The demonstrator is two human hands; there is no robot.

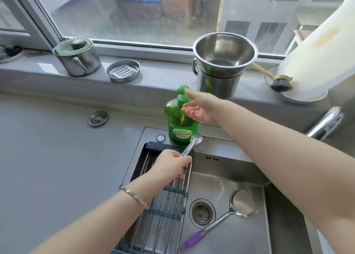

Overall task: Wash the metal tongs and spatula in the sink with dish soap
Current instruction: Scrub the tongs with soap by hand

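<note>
Green dish soap (181, 127) stage: washing barely begun.
My left fingers (185, 160) grip the tongs (192, 144); my right fingers (192, 94), open, press the pump (182, 89); spatula (226, 215) lies unwashed in the sink (240, 169).

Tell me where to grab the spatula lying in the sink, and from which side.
Grip the spatula by its purple handle, coming down from above on the near side. It lies flat on the sink floor, blade pointing away to the right, and the handle end sits nearest the person.
</note>
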